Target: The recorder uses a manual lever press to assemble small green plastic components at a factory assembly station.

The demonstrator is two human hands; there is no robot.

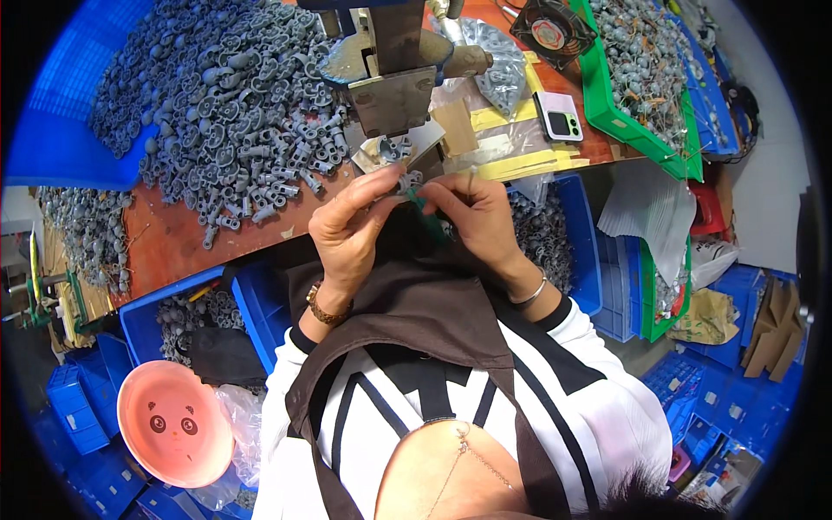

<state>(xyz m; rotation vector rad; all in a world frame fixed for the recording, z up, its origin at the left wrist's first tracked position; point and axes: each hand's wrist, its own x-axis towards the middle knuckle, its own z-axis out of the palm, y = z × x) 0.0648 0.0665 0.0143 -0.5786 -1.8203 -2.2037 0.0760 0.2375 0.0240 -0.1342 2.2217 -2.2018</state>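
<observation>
My left hand [351, 221] pinches a small grey plastic part [409, 181] between thumb and fingers at the table's front edge. Close against it, my right hand [472, 212] is closed on a thin green piece [419, 201], whose kind I cannot make out. The fingertips of both hands nearly meet. Just beyond them stands a bench press [394, 100] with a metal block at its lower end. Under that block, another grey part [394, 149] shows beside the fixture. A big heap of grey plastic parts [243, 113] covers the table on the left.
Blue bins [143, 316] with grey parts flank my lap. A green tray [598, 95] of wired parts stands at the far right, near a small black fan [552, 33] and a phone [559, 117]. A pink basin [173, 425] sits at lower left.
</observation>
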